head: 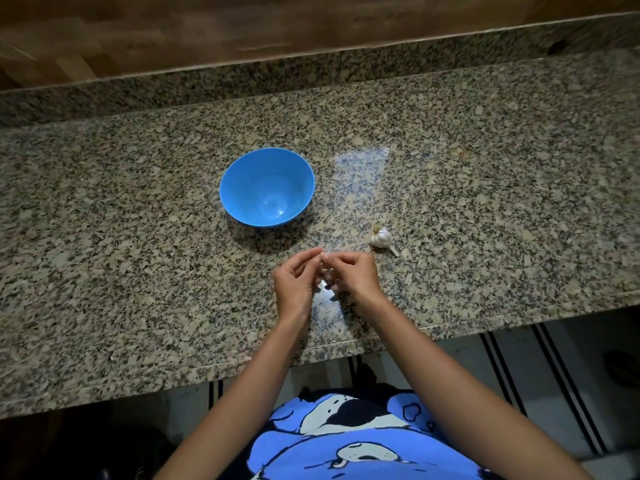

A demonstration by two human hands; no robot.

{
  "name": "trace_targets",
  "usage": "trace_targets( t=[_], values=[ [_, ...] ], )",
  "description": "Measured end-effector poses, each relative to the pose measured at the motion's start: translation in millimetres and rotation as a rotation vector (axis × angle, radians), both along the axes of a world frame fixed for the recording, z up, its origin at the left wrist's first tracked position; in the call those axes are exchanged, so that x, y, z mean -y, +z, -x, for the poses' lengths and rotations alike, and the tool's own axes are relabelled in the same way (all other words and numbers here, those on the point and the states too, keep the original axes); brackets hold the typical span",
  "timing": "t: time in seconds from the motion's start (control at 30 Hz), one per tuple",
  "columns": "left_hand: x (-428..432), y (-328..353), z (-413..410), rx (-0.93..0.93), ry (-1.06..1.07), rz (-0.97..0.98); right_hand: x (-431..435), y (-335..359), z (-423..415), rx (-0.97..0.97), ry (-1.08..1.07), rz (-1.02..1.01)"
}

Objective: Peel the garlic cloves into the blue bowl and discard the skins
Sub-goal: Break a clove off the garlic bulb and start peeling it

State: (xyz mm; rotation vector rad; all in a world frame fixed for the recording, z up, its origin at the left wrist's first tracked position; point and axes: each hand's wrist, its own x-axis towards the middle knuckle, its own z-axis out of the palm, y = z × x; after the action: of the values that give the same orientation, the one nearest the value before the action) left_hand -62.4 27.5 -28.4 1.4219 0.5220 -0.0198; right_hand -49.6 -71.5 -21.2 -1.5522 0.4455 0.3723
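Left hand [294, 279] and right hand [354, 271] pinch one clove [323, 257]; one bulb [381, 239] points its stem toward the worktop's [138, 271] front-right corner; one bowl [242, 188].

The speckled stone surface [485, 202] is gleaming, polished, at centre frame. The blue bowl [249, 181] is looking like smooth, glossy plastic. The garlic bulb [381, 238] is wearing dry papery skin. Wood panelling [242, 29] is showing matt grain along the top.
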Motion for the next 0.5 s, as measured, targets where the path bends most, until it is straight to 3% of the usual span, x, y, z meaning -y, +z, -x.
trace_targets(
  t=[0.17, 0.5],
  values=[
    [0.2, -0.1, 0.1, 0.065, -0.019, -0.129, -1.0, 7.2, 3.3, -0.087, -0.096, -0.251],
    [-15.9, -0.4, -5.1, 0.153, -0.177, -0.355, 10.2, 6.0, -2.6, -0.099, -0.002, -0.255]
  ],
)
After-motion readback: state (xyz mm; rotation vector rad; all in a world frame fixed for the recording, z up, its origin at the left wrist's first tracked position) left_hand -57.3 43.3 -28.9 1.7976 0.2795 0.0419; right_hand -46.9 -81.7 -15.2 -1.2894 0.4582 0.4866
